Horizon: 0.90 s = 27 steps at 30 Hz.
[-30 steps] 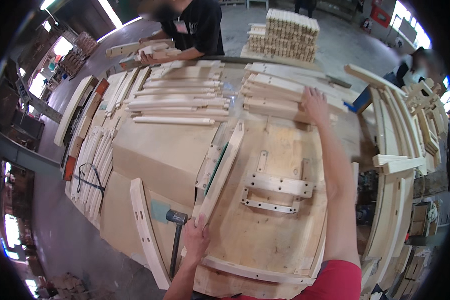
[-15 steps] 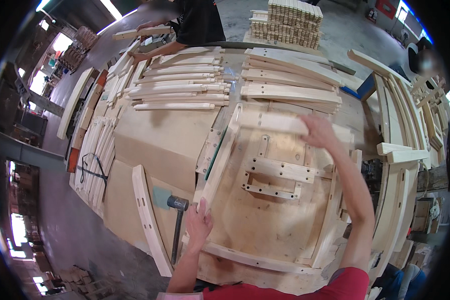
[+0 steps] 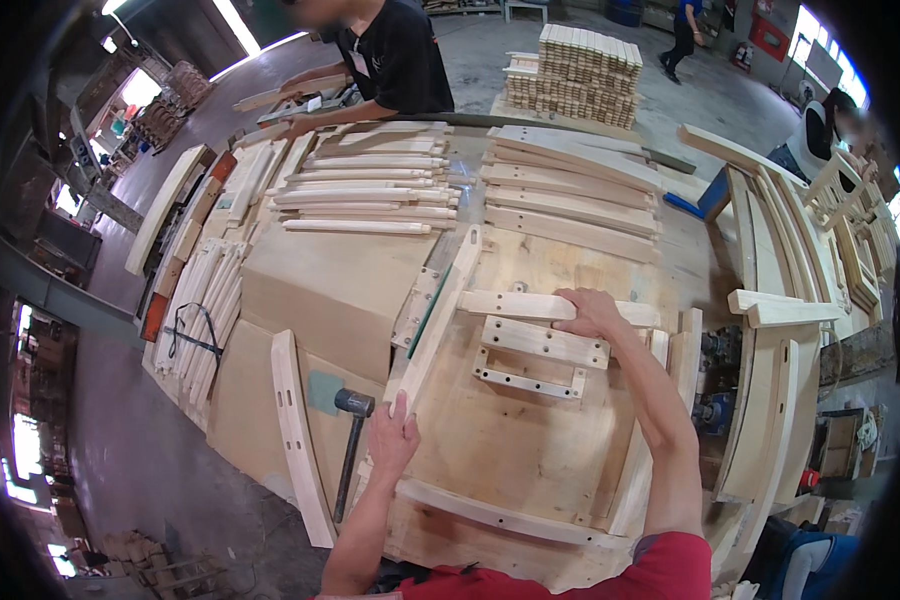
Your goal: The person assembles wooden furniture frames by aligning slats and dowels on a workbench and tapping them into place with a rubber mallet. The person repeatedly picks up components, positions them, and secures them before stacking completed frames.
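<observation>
My right hand (image 3: 592,314) is closed over a pale wooden crosspiece (image 3: 515,304), which lies across the upper part of a flat wooden work board (image 3: 500,430). The crosspiece's left end is close to a slanting slotted wooden rail (image 3: 438,325). Around that rail's lower end, my left hand (image 3: 393,440) is closed, index finger stretched along the wood. Just left of this hand rests a black-headed mallet (image 3: 355,403). Drilled wooden blocks (image 3: 547,342) sit below the crosspiece. Another rail (image 3: 510,517) runs along the near side, and one (image 3: 638,475) along the right.
Stacks of slats (image 3: 365,190) and wider boards (image 3: 570,190) cover the table's far side. A slotted piece (image 3: 300,430) lies left of the mallet, beyond it a strapped bundle (image 3: 198,320). A co-worker (image 3: 400,65) stands at the far left edge. More rails (image 3: 785,310) stand at right.
My right hand has brought the crosspiece nearer and lowered it beside the drilled blocks. My left hand has stayed at the slanting rail's lower end. The view has shifted slightly.
</observation>
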Tool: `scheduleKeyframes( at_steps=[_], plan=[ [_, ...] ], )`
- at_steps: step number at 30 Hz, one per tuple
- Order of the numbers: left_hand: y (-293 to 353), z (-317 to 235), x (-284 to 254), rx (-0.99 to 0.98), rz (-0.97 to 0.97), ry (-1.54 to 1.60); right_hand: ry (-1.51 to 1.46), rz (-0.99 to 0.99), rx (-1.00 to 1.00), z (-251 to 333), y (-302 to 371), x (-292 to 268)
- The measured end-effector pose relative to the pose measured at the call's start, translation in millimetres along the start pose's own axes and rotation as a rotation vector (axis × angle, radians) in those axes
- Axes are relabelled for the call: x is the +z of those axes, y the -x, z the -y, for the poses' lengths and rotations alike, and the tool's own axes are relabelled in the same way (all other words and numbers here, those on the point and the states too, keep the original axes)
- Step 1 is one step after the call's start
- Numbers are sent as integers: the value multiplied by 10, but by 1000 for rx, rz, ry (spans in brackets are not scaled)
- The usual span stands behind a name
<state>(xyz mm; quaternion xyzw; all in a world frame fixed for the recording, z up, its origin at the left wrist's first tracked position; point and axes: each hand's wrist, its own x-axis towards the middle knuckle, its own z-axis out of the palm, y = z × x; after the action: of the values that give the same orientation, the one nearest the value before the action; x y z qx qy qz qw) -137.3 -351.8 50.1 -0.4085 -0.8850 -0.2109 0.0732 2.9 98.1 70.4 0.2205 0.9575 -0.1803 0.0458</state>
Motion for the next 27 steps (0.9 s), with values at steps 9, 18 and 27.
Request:
scheduleKeyframes(
  at_steps=[9, 18, 27],
  plan=[
    [-87, -264, 177, -88, 36, 11, -79, 66, 77, -195, -241, 123],
    [-602, -883, 510, 309, -92, -101, 0, -530, 98, -295, 222, 370],
    [-2322, -1879, 1487, 508, 208, 249, -112, -475, 1047, 765, 2815, 947]
  ],
)
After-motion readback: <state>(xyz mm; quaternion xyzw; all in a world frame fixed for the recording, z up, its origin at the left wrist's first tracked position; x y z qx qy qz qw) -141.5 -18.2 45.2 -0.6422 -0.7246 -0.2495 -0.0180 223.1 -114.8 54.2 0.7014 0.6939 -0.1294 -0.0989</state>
